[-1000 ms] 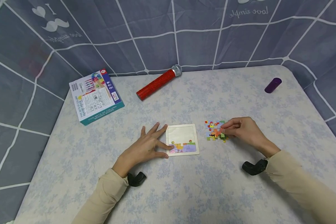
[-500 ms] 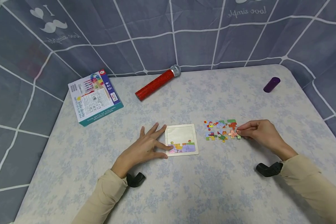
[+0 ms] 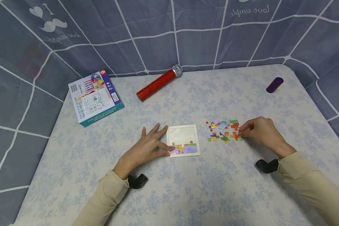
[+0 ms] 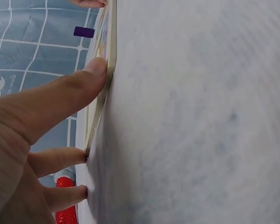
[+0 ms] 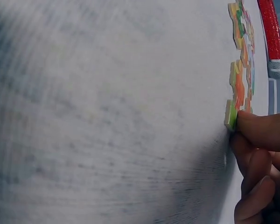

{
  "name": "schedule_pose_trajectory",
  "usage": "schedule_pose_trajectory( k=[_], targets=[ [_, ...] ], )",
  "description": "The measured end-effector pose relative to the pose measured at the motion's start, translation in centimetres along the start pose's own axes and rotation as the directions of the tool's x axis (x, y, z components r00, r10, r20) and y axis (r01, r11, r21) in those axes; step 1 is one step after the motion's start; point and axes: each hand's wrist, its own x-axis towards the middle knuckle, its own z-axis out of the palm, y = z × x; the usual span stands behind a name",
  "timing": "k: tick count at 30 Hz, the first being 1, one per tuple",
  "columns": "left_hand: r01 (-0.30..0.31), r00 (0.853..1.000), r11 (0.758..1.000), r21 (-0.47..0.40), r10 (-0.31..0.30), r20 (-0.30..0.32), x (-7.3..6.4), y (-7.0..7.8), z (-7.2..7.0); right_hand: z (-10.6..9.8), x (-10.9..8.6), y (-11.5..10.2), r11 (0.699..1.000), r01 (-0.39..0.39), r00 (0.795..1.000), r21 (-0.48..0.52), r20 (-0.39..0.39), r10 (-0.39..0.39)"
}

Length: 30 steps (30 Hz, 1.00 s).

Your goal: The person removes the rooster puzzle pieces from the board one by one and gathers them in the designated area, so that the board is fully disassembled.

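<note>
My left hand (image 3: 147,150) lies at the left edge of a small square puzzle board (image 3: 183,134), fingers spread. In the left wrist view its thumb presses on the board's rim (image 4: 113,39). A row of joined pieces (image 3: 190,148) fills the board's lower part; above them is bare wood. To the right, several loose jigsaw pieces (image 3: 224,137) lie in two rows on the cloth. My right hand (image 3: 261,133) pinches the edge of the orange-and-green jigsaw piece (image 3: 235,136) at the lower right end. The right wrist view shows the thumb on that piece's green edge (image 5: 230,115).
A red glittery microphone (image 3: 156,85) lies behind the board. At the back left sits a beaded-box toy carton (image 3: 96,97). A dark purple cylinder (image 3: 274,85) lies at the back right. A grey gridded curtain (image 3: 197,40) hangs beyond the table.
My right hand has moved right from the cluster with the orange piece, which was tilted and now looks flat at the lower row's right end. My left hand has stayed on the board.
</note>
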Motion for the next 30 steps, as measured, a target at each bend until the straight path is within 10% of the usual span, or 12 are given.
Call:
schedule_pose_trajectory(
  k=[17, 24, 30],
  targets=[
    [0.049, 0.998, 0.999, 0.014, -0.049, -0.045, 0.3, 0.0, 0.0, 1.1, -0.1, -3.9, 0.988, 0.156, 0.987, 0.010, -0.025, -0.156],
    [0.049, 0.998, 0.976, 0.212, -0.054, 0.021, 0.7, -0.6, -0.7, 6.3, 0.3, -9.0, 0.913, 0.408, 0.911, 0.019, 0.059, -0.409],
    [0.030, 0.997, 0.977, 0.212, -0.045, 0.067, 1.2, -0.7, -0.9, 8.8, 0.4, -12.6, 0.863, 0.502, 0.853, 0.045, 0.134, -0.504]
  ],
)
